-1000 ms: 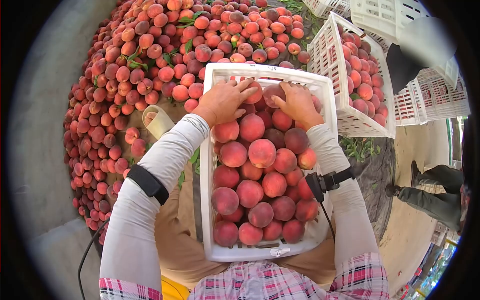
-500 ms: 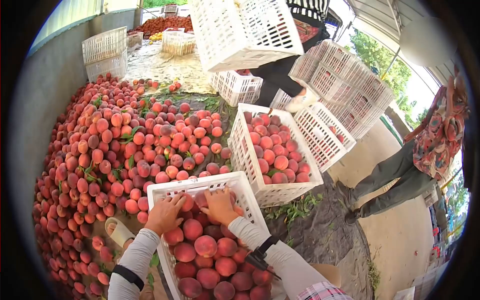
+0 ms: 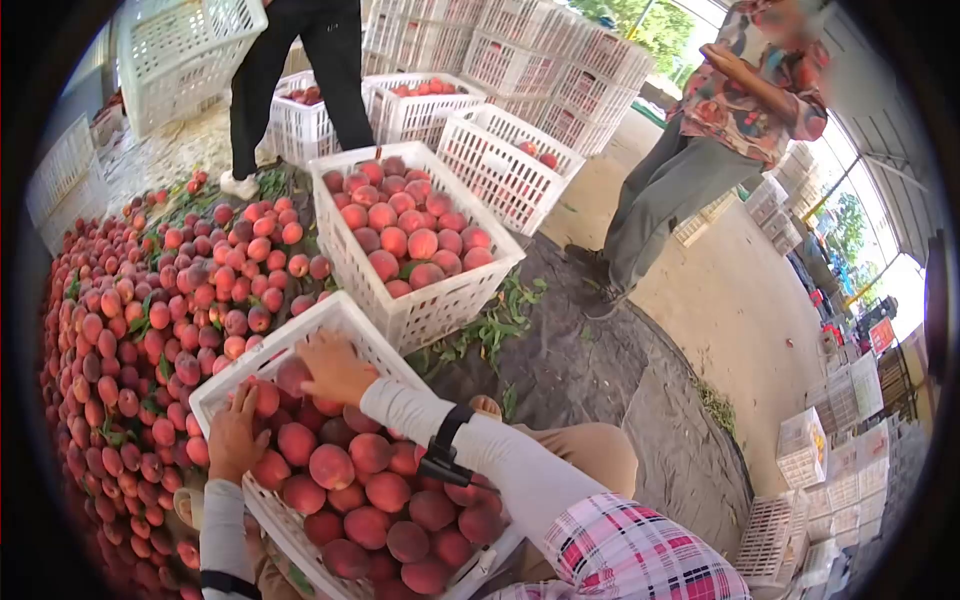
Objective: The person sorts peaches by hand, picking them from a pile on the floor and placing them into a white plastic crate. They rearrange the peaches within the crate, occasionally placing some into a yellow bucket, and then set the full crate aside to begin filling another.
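Observation:
A white slatted crate [image 3: 371, 340] full of red peaches [image 3: 331, 466] stands right in front of me, tilted in the view. At its left side, my left hand [image 3: 235, 435] has its fingers spread over the rim and against a peach. My right hand [image 3: 335, 368] reaches across the far end of the crate, fingers apart, touching a dark red peach [image 3: 293, 375]. Neither hand is wrapped round a peach. A large heap of peaches [image 3: 150, 350] with some green leaves lies to the left, up against the crate.
Another peach-filled crate [image 3: 415, 315] stands just beyond mine. Behind it are more crates [image 3: 505, 170] and tall stacks [image 3: 540, 60]. One person in black trousers [image 3: 335, 80] stands by a white crate [image 3: 180, 60]; another in a floral top [image 3: 745, 95] stands right. Crates [image 3: 800, 450] line the far right.
The view has swung to the right, so the crates and heap sit further left. The person in black trousers now stands further left beside the lifted crates. Both my hands remain at the crate's far end.

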`<action>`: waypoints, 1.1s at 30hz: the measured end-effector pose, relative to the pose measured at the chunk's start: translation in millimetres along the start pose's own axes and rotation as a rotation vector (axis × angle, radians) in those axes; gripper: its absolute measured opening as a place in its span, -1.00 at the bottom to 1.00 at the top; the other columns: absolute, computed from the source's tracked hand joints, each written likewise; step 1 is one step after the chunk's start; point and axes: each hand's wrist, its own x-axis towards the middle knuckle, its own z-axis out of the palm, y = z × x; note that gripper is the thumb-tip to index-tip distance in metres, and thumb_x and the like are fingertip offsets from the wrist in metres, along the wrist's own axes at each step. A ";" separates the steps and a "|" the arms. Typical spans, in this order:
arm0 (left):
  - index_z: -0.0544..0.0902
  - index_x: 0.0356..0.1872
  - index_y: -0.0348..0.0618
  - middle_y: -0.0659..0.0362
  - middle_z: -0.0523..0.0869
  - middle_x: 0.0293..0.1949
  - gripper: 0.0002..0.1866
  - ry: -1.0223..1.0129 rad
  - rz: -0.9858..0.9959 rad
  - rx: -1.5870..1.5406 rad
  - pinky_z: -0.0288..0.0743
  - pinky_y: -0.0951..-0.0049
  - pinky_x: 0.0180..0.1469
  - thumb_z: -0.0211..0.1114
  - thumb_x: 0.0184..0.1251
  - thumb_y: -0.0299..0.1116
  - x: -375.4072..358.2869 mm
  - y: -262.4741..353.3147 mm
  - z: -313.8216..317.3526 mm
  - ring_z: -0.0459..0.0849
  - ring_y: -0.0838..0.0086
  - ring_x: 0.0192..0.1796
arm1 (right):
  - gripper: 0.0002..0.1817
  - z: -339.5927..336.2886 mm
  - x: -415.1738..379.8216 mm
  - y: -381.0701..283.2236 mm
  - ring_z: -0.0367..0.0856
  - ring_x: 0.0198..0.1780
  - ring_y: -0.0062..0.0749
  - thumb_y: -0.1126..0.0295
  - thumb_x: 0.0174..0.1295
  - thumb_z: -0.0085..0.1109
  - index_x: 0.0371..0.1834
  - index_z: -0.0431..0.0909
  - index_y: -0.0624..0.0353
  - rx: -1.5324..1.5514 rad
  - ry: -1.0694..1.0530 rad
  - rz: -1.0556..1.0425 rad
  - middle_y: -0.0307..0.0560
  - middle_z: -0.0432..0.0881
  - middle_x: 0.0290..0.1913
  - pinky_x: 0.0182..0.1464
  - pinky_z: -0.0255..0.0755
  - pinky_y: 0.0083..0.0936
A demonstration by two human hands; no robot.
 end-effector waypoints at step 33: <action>0.17 0.49 -0.01 0.11 0.40 0.39 -0.10 -0.067 -0.089 0.004 0.55 0.11 0.00 0.41 0.09 -0.27 -1.5 -1.9 -1.6 0.67 0.05 -0.11 | -0.27 -13.5 -19.7 33.8 0.54 0.11 0.07 0.13 -0.06 0.45 0.19 0.43 0.20 0.336 -0.149 0.150 0.18 0.52 0.05 0.16 0.45 -0.15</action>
